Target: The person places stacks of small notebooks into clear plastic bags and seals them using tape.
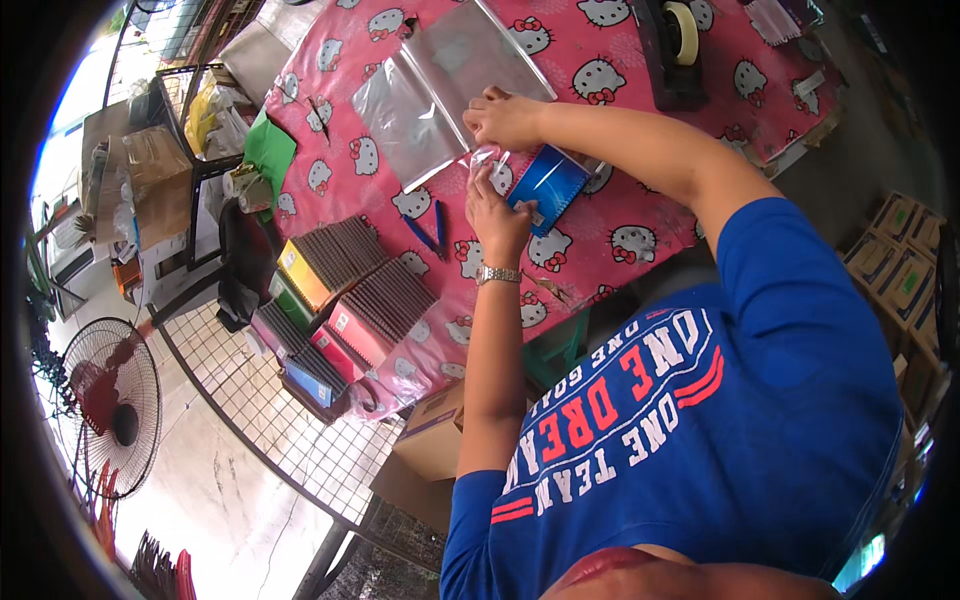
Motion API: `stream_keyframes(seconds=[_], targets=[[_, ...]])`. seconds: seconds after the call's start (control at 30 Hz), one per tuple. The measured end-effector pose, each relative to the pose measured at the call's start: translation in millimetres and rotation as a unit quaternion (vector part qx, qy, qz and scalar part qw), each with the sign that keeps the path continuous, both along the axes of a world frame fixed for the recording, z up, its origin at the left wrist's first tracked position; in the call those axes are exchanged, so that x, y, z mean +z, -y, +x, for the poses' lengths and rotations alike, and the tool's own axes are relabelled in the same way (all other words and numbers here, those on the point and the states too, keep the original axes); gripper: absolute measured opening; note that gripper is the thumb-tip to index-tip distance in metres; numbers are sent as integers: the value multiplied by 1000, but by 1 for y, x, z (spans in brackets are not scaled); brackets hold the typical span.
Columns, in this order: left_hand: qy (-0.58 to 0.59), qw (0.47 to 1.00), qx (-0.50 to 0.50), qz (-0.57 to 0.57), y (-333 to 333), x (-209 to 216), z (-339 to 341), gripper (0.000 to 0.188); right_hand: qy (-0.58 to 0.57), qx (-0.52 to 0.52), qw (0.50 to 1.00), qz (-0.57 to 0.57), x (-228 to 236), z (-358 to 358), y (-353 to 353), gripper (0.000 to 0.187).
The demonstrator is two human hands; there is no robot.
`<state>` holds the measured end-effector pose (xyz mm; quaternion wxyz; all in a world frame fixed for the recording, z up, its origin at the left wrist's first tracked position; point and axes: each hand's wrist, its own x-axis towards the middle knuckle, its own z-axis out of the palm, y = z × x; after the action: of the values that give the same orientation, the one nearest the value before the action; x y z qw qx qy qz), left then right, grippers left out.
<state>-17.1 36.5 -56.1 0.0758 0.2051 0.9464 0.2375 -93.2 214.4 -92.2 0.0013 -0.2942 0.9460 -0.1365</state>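
A blue spiral notebook (550, 187) lies at the table's near edge, with a clear plastic sleeve (490, 156) reaching out past its left side. My left hand (497, 214) grips the sleeve, its thumb against the notebook's edge and its fingertips on the plastic. Just beyond, my right hand (504, 121) is closed with curled fingers beside the sleeve; what it pinches is hidden. Past my right hand lies a stack of flat clear plastic sleeves (408, 115). Blue-handled nippers (428, 232) rest left of my left hand.
Several stacks of spiral notebooks (375, 312) stand at the table's left corner. A black tape dispenser (668, 55) sits at the far right. Pink patterned cloth (635, 245) covers the table. A cardboard box (432, 432) is below its edge; a fan (112, 408) stands left.
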Motion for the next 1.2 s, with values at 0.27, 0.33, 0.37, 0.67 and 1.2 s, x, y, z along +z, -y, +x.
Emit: stream_keyframes(seconds=[0.27,0.33,0.37,0.67,1.2], targets=[[75,965,-87,-235,-3,36,-25,82,-64,-76,994,35,40,101,15,29],[16,963,-133,-232,1,33,-14,49,-131,-138,981,34,21,126,16,24],[3,954,-146,-261,1,31,-3,38,-197,-186,962,26,11,132,20,20],[-111,976,-165,-87,-14,-8,33,35,-216,-240,946,-42,16,140,5,11],[-72,980,-143,-116,-29,-3,26,18,73,-182,981,0,9,192,50,76]])
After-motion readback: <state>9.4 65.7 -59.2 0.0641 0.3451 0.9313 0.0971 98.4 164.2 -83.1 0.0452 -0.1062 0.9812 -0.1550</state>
